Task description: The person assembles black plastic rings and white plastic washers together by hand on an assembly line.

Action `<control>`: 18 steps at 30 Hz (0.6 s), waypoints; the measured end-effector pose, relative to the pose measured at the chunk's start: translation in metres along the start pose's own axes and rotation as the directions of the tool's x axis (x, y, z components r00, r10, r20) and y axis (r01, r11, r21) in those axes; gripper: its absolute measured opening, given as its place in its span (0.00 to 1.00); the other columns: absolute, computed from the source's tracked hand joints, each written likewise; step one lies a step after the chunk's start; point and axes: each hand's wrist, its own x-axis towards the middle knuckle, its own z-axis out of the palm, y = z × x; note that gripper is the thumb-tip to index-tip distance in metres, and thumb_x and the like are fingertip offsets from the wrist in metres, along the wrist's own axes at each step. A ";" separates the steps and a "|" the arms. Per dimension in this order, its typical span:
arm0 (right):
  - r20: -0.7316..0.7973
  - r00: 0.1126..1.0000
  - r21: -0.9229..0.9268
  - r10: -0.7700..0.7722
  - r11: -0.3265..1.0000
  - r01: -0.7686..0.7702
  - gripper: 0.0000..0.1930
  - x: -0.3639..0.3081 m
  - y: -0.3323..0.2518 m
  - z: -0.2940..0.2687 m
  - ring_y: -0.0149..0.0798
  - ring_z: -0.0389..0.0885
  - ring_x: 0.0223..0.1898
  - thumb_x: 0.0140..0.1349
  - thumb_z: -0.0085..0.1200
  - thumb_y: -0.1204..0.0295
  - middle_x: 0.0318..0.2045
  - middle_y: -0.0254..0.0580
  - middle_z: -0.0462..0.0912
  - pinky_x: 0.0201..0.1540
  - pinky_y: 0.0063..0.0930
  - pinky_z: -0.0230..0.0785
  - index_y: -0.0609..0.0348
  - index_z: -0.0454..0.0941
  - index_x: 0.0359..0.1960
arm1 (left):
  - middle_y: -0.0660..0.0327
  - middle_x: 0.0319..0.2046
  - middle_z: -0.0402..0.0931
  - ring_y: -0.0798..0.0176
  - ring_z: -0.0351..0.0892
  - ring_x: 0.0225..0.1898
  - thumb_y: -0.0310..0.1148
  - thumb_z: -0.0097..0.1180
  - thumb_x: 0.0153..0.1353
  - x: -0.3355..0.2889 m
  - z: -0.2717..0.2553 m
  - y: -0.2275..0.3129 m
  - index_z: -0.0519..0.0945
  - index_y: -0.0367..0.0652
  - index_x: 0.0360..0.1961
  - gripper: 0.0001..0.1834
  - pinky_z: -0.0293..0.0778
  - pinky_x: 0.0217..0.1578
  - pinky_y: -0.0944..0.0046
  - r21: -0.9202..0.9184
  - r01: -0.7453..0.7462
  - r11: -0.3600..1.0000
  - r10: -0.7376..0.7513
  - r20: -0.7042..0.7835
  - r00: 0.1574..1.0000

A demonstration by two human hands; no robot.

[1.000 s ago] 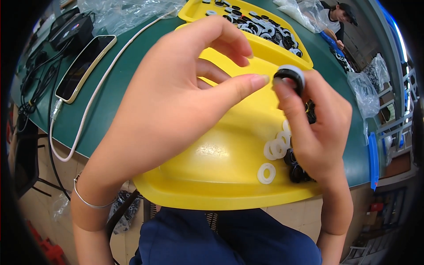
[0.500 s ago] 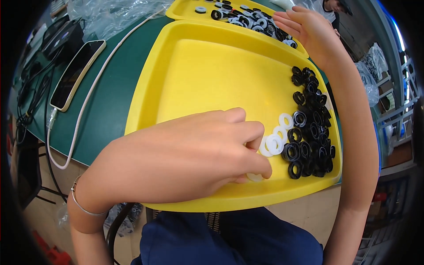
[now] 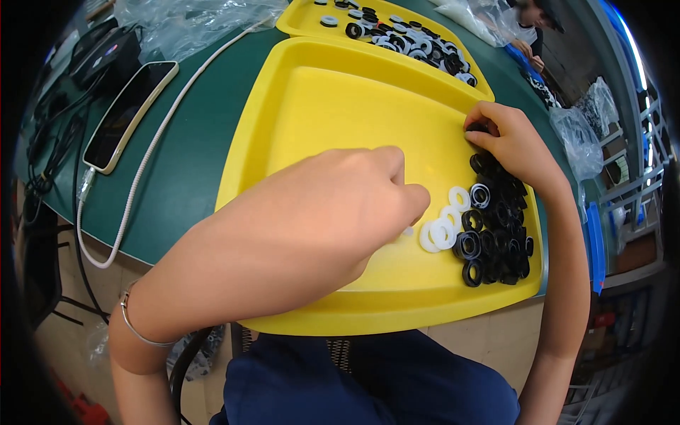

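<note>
A black ring (image 3: 478, 128) was gripped by the returned right hand (image 3: 511, 144), a white ring (image 3: 409, 231) raised in closed fingers of the left hand (image 3: 347, 205); both were thus occupied.

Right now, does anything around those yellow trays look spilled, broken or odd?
Nothing stands out: black rings and white rings lie inside the near tray, mixed rings inside the far tray, none visibly spilled or broken.

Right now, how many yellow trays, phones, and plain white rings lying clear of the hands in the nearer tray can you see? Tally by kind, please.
White rings: 4
Yellow trays: 2
Phone: 1
Total: 7
</note>
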 end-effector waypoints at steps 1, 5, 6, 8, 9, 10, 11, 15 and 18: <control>-0.037 0.999 0.050 0.002 0.999 0.000 0.09 0.001 -0.001 0.000 0.41 0.79 0.33 0.54 0.53 0.77 0.30 0.46 0.80 0.39 0.28 0.69 0.66 0.75 0.38 | 0.57 0.29 0.70 0.53 0.72 0.31 0.29 0.58 0.53 0.000 -0.001 -0.001 0.76 0.41 0.34 0.07 0.68 0.31 0.61 0.072 -0.009 0.997 0.012 -0.033 0.999; -0.153 0.987 0.479 0.052 0.878 0.028 0.09 -0.006 -0.029 -0.004 0.28 0.76 0.30 0.56 0.54 0.75 0.30 0.37 0.80 0.36 0.21 0.68 0.64 0.75 0.39 | 0.59 0.25 0.71 0.61 0.74 0.29 0.28 0.57 0.55 0.003 -0.005 0.002 0.78 0.41 0.35 0.07 0.69 0.29 0.66 -0.051 0.020 0.998 -0.029 -0.178 0.984; -0.153 0.987 0.482 0.052 0.876 0.028 0.09 -0.009 -0.038 -0.004 0.28 0.76 0.30 0.56 0.54 0.75 0.30 0.37 0.80 0.36 0.21 0.68 0.64 0.75 0.39 | 0.61 0.26 0.73 0.66 0.74 0.29 0.28 0.57 0.56 0.003 -0.007 0.003 0.78 0.40 0.37 0.07 0.69 0.29 0.69 -0.318 0.073 0.945 -0.143 -0.203 0.969; -0.248 0.968 0.636 -0.047 0.745 0.199 0.09 -0.017 -0.058 -0.004 0.20 0.72 0.29 0.59 0.54 0.74 0.34 0.32 0.80 0.31 0.13 0.60 0.61 0.75 0.41 | 0.63 0.26 0.74 0.71 0.74 0.30 0.28 0.57 0.57 0.005 -0.010 0.005 0.79 0.40 0.38 0.07 0.69 0.29 0.72 -0.561 0.111 0.820 -0.260 -0.192 0.946; -0.248 0.968 0.639 -0.048 0.743 0.200 0.09 -0.021 -0.066 -0.005 0.20 0.72 0.29 0.59 0.54 0.74 0.34 0.32 0.80 0.31 0.13 0.60 0.61 0.75 0.41 | 0.64 0.28 0.75 0.74 0.74 0.30 0.27 0.57 0.57 0.005 -0.011 0.003 0.79 0.38 0.40 0.09 0.70 0.29 0.74 -0.639 0.135 0.757 -0.310 -0.169 0.935; -0.290 0.955 0.637 -0.067 0.731 0.244 0.09 -0.024 -0.073 -0.005 0.21 0.73 0.30 0.59 0.53 0.75 0.36 0.34 0.80 0.32 0.13 0.61 0.62 0.75 0.42 | 0.65 0.29 0.76 0.76 0.74 0.30 0.27 0.58 0.57 0.005 -0.013 0.001 0.79 0.37 0.42 0.11 0.70 0.30 0.76 -0.712 0.157 0.685 -0.358 -0.141 0.923; -0.331 0.939 0.633 -0.089 0.717 0.291 0.10 -0.027 -0.080 -0.004 0.22 0.74 0.32 0.59 0.53 0.75 0.39 0.36 0.80 0.33 0.13 0.62 0.63 0.75 0.43 | 0.63 0.33 0.77 0.74 0.74 0.31 0.27 0.58 0.57 0.004 -0.017 0.002 0.78 0.33 0.44 0.14 0.71 0.32 0.76 -0.770 0.173 0.614 -0.381 -0.098 0.919; -0.429 0.895 0.650 -0.123 0.646 0.401 0.13 -0.037 -0.099 0.010 0.28 0.76 0.41 0.62 0.49 0.78 0.42 0.42 0.79 0.42 0.19 0.67 0.66 0.74 0.48 | 0.59 0.35 0.78 0.70 0.77 0.35 0.25 0.57 0.57 0.003 -0.013 -0.004 0.75 0.31 0.47 0.16 0.74 0.38 0.72 -0.822 0.082 0.564 -0.372 -0.165 0.913; -0.573 0.731 0.207 -0.370 0.798 0.566 0.12 -0.031 -0.090 0.020 0.31 0.76 0.42 0.64 0.45 0.79 0.44 0.44 0.78 0.44 0.20 0.68 0.69 0.74 0.47 | 0.56 0.39 0.77 0.64 0.79 0.40 0.24 0.57 0.57 0.004 -0.012 -0.008 0.73 0.30 0.49 0.18 0.75 0.45 0.67 -0.869 -0.050 0.492 -0.352 -0.251 0.902</control>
